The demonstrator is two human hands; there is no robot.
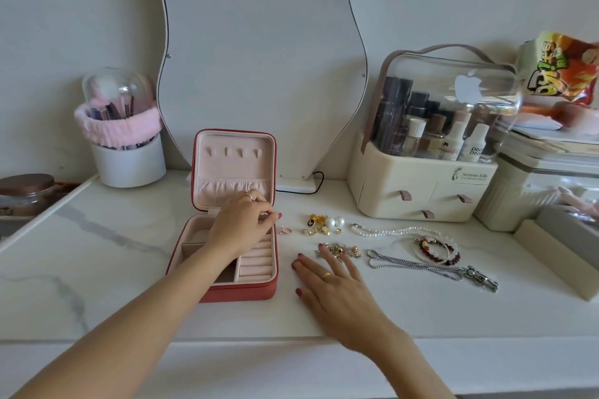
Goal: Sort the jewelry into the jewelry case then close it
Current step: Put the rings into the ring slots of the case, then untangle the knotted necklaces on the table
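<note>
Centrally in the frame, a red jewelry case (227,269) sits open on the white counter (129,269), lid upright. The left hand (243,223) hovers over its ring rolls, fingers curled together; whether they pinch anything cannot be told. Right of the case, the right hand (330,285) lies flat and spread, fingertips touching a pile of charms (340,251). Beyond lie a ring (285,230), earrings (324,225), a pearl necklace (398,232), beaded bracelets (436,251) and a silver chain (428,266).
</note>
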